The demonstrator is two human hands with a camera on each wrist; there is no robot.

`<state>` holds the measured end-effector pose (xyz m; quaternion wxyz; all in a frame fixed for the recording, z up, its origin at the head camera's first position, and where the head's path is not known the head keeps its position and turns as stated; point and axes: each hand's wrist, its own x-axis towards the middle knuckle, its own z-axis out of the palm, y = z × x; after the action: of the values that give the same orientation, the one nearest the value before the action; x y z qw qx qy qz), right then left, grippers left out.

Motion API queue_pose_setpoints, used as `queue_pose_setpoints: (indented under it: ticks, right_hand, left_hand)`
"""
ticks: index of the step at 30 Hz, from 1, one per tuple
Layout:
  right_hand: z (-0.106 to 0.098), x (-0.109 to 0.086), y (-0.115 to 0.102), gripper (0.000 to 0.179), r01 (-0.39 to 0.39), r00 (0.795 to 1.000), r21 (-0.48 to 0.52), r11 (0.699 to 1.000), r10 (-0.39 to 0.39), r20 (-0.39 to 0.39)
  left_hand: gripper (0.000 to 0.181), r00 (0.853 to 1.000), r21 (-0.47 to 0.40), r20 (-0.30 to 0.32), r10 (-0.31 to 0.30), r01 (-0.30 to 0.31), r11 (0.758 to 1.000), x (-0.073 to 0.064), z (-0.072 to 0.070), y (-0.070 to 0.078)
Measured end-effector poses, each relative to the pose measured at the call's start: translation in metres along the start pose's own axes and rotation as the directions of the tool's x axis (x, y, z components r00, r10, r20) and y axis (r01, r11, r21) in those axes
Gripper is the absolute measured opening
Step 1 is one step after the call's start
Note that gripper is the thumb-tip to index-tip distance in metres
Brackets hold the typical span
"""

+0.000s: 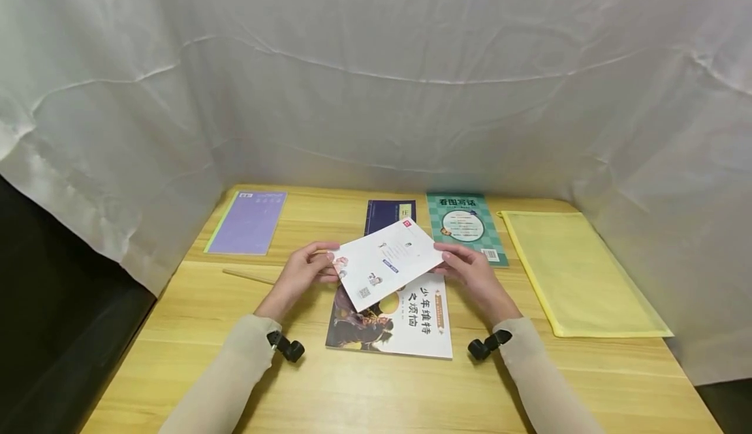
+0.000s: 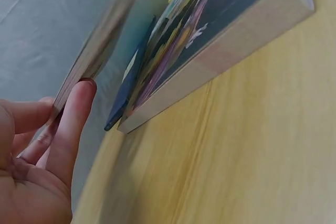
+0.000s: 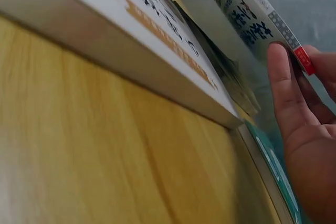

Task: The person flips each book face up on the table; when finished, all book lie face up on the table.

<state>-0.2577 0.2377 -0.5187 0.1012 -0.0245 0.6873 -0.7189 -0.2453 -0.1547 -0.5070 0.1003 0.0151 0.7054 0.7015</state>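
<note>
A thin white book, with small cartoon figures and a QR code on the face turned up, hangs tilted above the table. My left hand pinches its left edge between thumb and fingers; the pages' edge shows in the left wrist view. At the opposite edge my right hand pinches it too, with the red-ended spine visible in the right wrist view. Below lies a thicker book with a white and dark painted cover, partly hidden by the held one.
Behind, a dark blue book lies partly covered, beside a green book. A purple notebook is at the back left, with a thin wooden stick nearer. On the right lies a yellow zip pouch. Grey curtains enclose the table.
</note>
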Motion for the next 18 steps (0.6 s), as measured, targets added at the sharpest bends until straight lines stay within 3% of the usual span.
queue_pose_setpoints:
  ticks: [3,8,18]
  right_hand:
    - [-0.004,-0.001,0.001,0.043,0.003,1.0,0.032,0.999,-0.003,0.022]
    - [-0.004,-0.003,0.001,0.052,0.002,0.999,0.125,0.992,-0.008,0.046]
    - [-0.006,0.001,0.004,0.052,0.024,0.999,0.272,0.962,-0.03,0.019]
  left_hand:
    - [0.037,1.0,0.032,0.001,0.024,-0.024,0.999,0.0,0.001,0.001]
    - [0.035,0.999,0.003,-0.01,0.033,-0.033,0.999,0.001,0.003,0.002]
    - [0.034,0.999,0.011,0.006,0.052,-0.052,0.999,-0.006,0.015,0.009]
